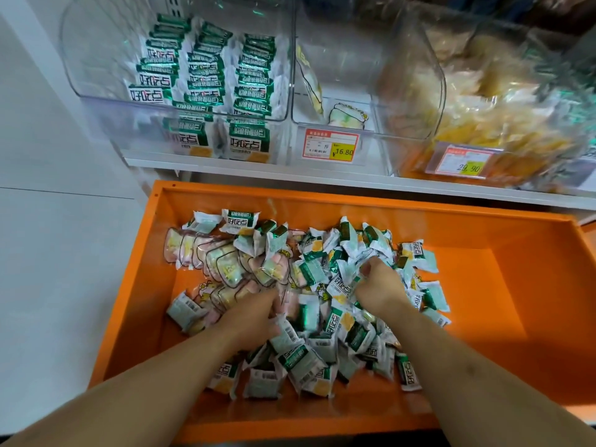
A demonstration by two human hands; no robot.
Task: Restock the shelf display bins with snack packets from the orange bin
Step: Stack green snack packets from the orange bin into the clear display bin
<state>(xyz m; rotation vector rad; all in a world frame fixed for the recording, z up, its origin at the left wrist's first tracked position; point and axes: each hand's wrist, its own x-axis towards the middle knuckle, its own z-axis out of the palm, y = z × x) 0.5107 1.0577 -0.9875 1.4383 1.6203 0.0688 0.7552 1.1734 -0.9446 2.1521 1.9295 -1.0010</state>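
Note:
The orange bin lies below the shelf and holds a heap of green-and-white snack packets, with clear pink-and-yellow packets at its left. My left hand is dug into the heap near its middle, fingers buried among packets. My right hand is curled round several green-and-white packets further back. On the shelf, the left clear display bin holds rows of green-and-white packets. The middle clear display bin holds only two or three pale packets.
A third clear bin at the right is full of yellowish packets. Price tags read 16.80 and 29.90. The white shelf edge runs just above the orange bin. A pale wall and floor lie to the left.

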